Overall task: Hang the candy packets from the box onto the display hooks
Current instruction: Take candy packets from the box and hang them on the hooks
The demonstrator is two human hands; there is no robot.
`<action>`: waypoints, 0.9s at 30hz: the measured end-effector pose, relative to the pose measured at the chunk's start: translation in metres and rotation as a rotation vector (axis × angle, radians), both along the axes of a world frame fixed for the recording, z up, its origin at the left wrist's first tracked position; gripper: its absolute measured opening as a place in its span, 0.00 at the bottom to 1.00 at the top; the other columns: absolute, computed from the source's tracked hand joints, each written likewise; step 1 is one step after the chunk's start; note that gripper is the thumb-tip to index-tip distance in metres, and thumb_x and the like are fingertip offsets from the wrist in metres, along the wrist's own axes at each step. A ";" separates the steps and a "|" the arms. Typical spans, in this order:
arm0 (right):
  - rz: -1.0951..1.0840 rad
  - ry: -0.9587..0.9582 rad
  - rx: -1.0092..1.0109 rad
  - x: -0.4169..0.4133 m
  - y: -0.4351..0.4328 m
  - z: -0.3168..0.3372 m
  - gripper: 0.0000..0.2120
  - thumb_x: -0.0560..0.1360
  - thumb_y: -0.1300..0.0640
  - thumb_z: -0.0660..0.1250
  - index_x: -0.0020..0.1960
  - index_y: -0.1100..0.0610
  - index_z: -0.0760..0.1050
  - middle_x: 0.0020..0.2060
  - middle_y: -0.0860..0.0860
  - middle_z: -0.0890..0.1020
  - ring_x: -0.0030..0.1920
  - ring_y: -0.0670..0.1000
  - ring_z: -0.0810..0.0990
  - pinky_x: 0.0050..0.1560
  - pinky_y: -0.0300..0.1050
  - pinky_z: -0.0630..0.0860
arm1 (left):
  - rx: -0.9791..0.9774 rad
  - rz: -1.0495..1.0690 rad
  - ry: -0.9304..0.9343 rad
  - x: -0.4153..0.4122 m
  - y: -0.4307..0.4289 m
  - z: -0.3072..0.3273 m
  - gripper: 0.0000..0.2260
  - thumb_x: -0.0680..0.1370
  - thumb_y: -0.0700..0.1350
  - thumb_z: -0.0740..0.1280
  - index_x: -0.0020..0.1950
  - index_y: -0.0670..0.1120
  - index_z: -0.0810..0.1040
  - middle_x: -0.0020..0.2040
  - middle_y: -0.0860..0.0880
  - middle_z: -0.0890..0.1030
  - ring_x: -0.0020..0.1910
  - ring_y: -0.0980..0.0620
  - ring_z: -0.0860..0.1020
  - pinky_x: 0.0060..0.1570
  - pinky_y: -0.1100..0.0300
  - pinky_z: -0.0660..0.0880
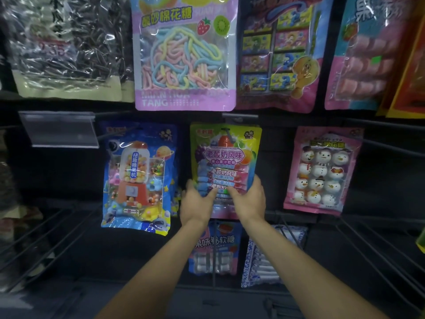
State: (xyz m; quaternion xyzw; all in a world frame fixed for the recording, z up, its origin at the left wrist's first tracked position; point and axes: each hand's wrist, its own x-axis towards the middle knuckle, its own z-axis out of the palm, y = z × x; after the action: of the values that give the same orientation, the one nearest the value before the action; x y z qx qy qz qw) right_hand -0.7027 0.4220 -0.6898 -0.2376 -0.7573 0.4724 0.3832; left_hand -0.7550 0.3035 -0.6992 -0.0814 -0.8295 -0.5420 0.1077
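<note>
A green and yellow candy packet (226, 155) with purple lettering hangs in the middle of the display, its top hole on a metal hook (227, 132). My left hand (197, 201) grips its lower left edge, thumb across the front. At the lower right corner my right hand (249, 199) grips the same packet with fingers wrapped round its side. The bottom of the packet is hidden behind both hands. No box is in view.
A blue gumball-machine packet (138, 176) hangs to the left and a pink snowman packet (322, 171) to the right. A lilac marshmallow-rope packet (184, 54) hangs above. Bare wire hooks (379, 245) jut out at lower right and lower left. A pink packet (213, 247) hangs below.
</note>
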 end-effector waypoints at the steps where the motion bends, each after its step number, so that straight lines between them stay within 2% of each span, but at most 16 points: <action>1: 0.002 -0.001 -0.004 0.000 0.000 0.001 0.33 0.73 0.51 0.79 0.74 0.52 0.69 0.62 0.52 0.79 0.61 0.56 0.81 0.61 0.55 0.79 | 0.008 -0.002 0.001 0.001 -0.001 0.000 0.34 0.75 0.61 0.74 0.75 0.47 0.68 0.66 0.43 0.81 0.63 0.38 0.80 0.59 0.45 0.79; 7: -0.003 -0.036 0.006 0.002 0.002 0.003 0.38 0.73 0.50 0.79 0.78 0.54 0.66 0.65 0.53 0.78 0.63 0.57 0.81 0.62 0.56 0.79 | -0.006 0.014 0.001 0.006 -0.006 -0.002 0.35 0.77 0.56 0.74 0.80 0.47 0.65 0.69 0.45 0.80 0.67 0.39 0.79 0.62 0.46 0.77; 11: 0.004 -0.071 -0.021 0.004 0.001 0.002 0.40 0.72 0.49 0.80 0.77 0.53 0.65 0.65 0.55 0.79 0.60 0.57 0.83 0.60 0.57 0.81 | -0.106 0.057 -0.040 0.009 -0.010 -0.005 0.31 0.79 0.56 0.73 0.77 0.46 0.68 0.65 0.45 0.82 0.63 0.40 0.81 0.55 0.48 0.77; 15: 0.020 -0.147 -0.021 0.016 0.003 0.005 0.46 0.75 0.50 0.79 0.84 0.54 0.56 0.75 0.57 0.70 0.70 0.60 0.76 0.66 0.55 0.75 | -0.172 0.039 -0.167 0.020 -0.012 0.003 0.30 0.79 0.55 0.74 0.74 0.44 0.67 0.65 0.41 0.80 0.63 0.38 0.80 0.58 0.47 0.77; 18: 0.018 -0.191 -0.010 0.031 0.000 0.012 0.49 0.75 0.48 0.79 0.85 0.53 0.51 0.78 0.57 0.66 0.73 0.60 0.73 0.68 0.55 0.74 | -0.237 -0.004 -0.239 0.031 -0.018 0.008 0.33 0.77 0.54 0.75 0.75 0.44 0.64 0.69 0.40 0.77 0.64 0.38 0.79 0.61 0.45 0.78; 21: 0.032 -0.211 0.041 0.048 -0.003 0.014 0.52 0.75 0.48 0.79 0.85 0.49 0.47 0.78 0.56 0.66 0.72 0.59 0.74 0.68 0.56 0.75 | -0.276 -0.056 -0.234 0.045 -0.026 0.010 0.34 0.76 0.54 0.76 0.75 0.44 0.64 0.69 0.41 0.77 0.63 0.39 0.80 0.60 0.44 0.80; 23: 0.054 -0.232 0.100 0.064 -0.005 0.016 0.54 0.74 0.47 0.79 0.85 0.47 0.45 0.76 0.56 0.66 0.71 0.59 0.75 0.68 0.57 0.76 | -0.317 -0.102 -0.199 0.057 -0.034 0.012 0.34 0.75 0.57 0.75 0.74 0.44 0.66 0.67 0.42 0.77 0.61 0.40 0.80 0.58 0.46 0.80; 27: 0.062 -0.326 0.350 0.098 -0.008 0.023 0.51 0.74 0.46 0.78 0.84 0.48 0.48 0.70 0.58 0.71 0.67 0.61 0.76 0.62 0.57 0.78 | -0.411 -0.196 -0.079 0.083 -0.050 0.014 0.37 0.66 0.65 0.69 0.70 0.49 0.71 0.60 0.45 0.80 0.53 0.44 0.82 0.54 0.45 0.82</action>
State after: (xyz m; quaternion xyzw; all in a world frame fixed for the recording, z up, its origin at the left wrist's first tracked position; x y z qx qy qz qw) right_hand -0.6049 0.4141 -0.6672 -0.2171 -0.8864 0.3012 0.2765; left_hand -0.6717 0.2532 -0.6848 -0.1606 -0.9141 -0.3724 0.0030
